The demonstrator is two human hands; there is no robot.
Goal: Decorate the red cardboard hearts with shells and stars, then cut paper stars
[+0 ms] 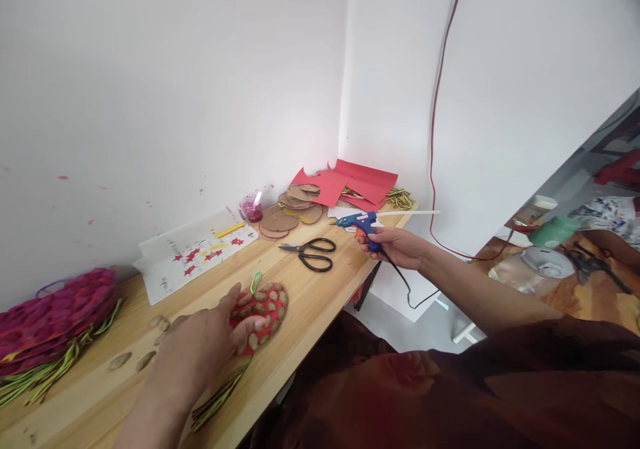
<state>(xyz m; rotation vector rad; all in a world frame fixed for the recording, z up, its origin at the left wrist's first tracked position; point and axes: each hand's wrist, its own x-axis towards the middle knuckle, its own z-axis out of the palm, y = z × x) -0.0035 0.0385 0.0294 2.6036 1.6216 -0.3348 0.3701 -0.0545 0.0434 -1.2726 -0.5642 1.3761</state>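
Note:
My right hand (395, 245) is wrapped round the handle of a blue glue gun (361, 221), lifted over the table's right edge. A white glue stick (407, 213) juts out of the gun's back end, and its nozzle points left. My left hand (200, 342) grips the left side of a red disc (275, 312) lying on the table, thumb on top. Brown, shell-like pieces cover the disc. It has a green loop at the top and green-brown strands (223, 395) below. Some fingertips are hidden. Loose brown shell-like pieces (145, 361) lie left of this hand.
Black scissors (315, 255) lie open beyond the disc. Farther back are cardboard discs (280, 222), red paper (367, 179), a cup of pink stuff (251, 207) and a white sheet with red stars (165, 282). Magenta fringed pieces (60, 309) lie left. A cord trails from the gun.

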